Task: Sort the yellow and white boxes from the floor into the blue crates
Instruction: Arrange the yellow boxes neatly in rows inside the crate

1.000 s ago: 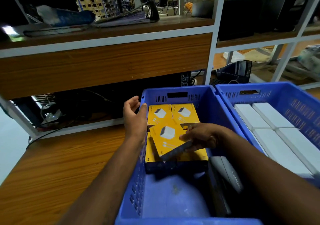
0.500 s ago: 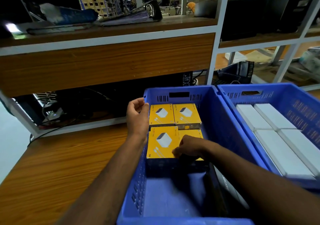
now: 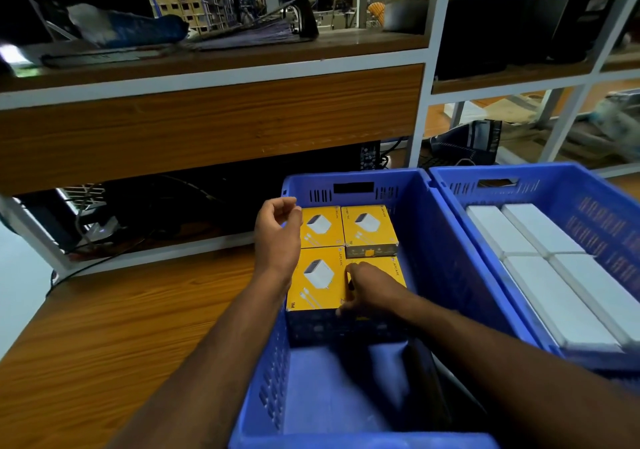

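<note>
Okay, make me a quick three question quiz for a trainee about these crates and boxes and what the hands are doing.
1. True or false: the white boxes lie in the right crate.
2. How many yellow boxes show their tops in the left crate?
3. Which hand rests on a yellow box: A) left hand, B) right hand, C) neither?

Key: 1 true; 2 four, in a two by two block at the far end; 3 B, while the left hand hovers loosely curled beside the crate wall, holding nothing.

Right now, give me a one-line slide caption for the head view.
Right hand seats a yellow box among three others in the left blue crate; left hand hovers at its rim.
</note>
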`<state>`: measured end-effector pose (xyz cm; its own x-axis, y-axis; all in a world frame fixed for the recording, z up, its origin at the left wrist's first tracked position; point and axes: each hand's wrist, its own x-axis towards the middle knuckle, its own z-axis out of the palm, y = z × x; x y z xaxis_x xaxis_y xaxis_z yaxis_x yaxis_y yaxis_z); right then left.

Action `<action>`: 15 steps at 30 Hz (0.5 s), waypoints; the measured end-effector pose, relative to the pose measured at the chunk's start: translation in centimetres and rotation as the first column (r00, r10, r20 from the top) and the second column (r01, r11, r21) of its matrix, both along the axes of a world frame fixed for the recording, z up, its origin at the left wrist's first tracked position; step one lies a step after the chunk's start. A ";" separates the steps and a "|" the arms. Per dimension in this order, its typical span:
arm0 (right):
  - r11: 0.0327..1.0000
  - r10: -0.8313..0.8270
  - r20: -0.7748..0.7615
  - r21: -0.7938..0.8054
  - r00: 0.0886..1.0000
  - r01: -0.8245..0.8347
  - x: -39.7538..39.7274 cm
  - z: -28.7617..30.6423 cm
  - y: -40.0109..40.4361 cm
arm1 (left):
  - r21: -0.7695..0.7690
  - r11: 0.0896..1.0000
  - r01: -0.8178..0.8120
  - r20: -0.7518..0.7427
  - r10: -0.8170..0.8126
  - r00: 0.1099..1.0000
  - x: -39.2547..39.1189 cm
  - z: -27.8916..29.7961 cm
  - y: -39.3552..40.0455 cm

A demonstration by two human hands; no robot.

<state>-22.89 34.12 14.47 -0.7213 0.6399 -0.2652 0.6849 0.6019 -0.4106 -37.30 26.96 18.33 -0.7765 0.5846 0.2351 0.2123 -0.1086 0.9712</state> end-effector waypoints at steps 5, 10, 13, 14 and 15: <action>0.998 0.070 0.114 -0.012 0.991 -0.069 0.6 1.8 0.1 | -0.094 0.988 0.123 -0.128 -0.134 0.983 1.0 -0.1 -0.2; 0.988 0.055 0.310 0.120 0.949 -0.097 3.7 5.8 0.6 | -0.119 0.975 0.186 -0.141 -0.201 0.969 1.1 -0.3 -0.3; 0.968 0.043 0.458 0.201 0.888 -0.150 5.4 6.6 0.2 | -0.110 0.976 0.191 -0.132 -0.204 0.970 1.1 -0.2 -0.3; 0.970 0.049 0.503 0.184 0.863 -0.162 5.7 6.5 0.0 | -0.109 0.975 0.192 -0.134 -0.206 0.969 1.1 -0.2 -0.3; 0.971 0.059 0.535 0.164 0.843 -0.172 5.9 6.4 -0.3 | -0.108 0.975 0.193 -0.136 -0.206 0.969 1.1 -0.1 -0.2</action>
